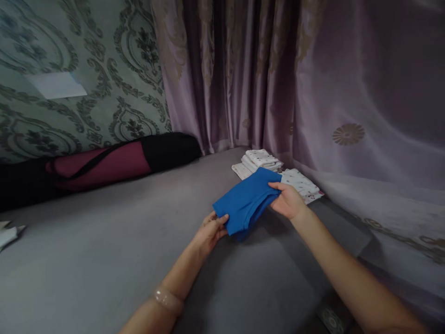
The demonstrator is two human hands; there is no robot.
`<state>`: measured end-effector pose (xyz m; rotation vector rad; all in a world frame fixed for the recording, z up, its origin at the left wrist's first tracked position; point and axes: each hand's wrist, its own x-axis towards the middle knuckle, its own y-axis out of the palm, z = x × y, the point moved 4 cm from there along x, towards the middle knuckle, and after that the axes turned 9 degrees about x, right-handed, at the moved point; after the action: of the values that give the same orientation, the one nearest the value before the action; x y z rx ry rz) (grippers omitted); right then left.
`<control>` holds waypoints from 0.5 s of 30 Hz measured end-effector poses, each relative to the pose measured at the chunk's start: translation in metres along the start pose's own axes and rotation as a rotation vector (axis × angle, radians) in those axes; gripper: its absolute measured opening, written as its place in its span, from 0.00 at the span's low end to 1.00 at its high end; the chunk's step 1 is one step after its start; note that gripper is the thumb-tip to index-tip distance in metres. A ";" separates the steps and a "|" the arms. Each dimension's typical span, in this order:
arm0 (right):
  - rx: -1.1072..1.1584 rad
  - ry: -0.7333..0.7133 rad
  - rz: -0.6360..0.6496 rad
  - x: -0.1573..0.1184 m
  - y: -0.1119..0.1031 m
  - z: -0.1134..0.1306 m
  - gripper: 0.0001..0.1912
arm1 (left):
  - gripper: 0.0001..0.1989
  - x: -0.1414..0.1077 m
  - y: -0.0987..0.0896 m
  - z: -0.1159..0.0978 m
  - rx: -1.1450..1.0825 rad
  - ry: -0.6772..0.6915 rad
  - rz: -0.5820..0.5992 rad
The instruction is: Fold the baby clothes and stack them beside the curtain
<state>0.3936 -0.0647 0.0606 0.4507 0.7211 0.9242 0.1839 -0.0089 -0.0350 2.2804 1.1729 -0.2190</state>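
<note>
A piece of blue folded clothing (245,197), looking like shorts or underpants, is held up between my two hands above the grey bed surface. My left hand (212,228) pinches its lower left corner, thumb on top and fingers beneath. At the opposite edge, my right hand (287,199) grips the cloth with the thumb over it and the other fingers partly hidden underneath. Just behind the blue cloth lie white patterned folded clothes (261,159) in a small stack. Another white patterned folded piece (301,184) rests to the right, beyond my right hand.
A long black and maroon bag (114,164) lies along the patterned wall. Purple curtains (236,74) hang behind and to the right of the grey bed (104,260). Pale cloth (9,235) shows at the far left edge.
</note>
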 end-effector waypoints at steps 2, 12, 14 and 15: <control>-0.001 -0.047 0.021 0.002 0.016 0.012 0.10 | 0.17 0.005 -0.001 -0.007 0.003 0.023 -0.031; -0.116 -0.319 0.070 -0.005 0.034 0.090 0.14 | 0.15 0.011 -0.013 -0.003 0.317 0.206 -0.023; -0.086 -0.334 0.057 -0.007 0.026 0.105 0.15 | 0.16 0.009 -0.014 -0.001 0.351 0.222 0.001; -0.077 -0.344 0.049 -0.006 0.019 0.112 0.15 | 0.17 0.008 -0.015 0.000 0.364 0.225 0.010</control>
<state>0.4618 -0.0652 0.1520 0.5449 0.3617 0.8881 0.1766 0.0035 -0.0437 2.6841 1.3216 -0.1873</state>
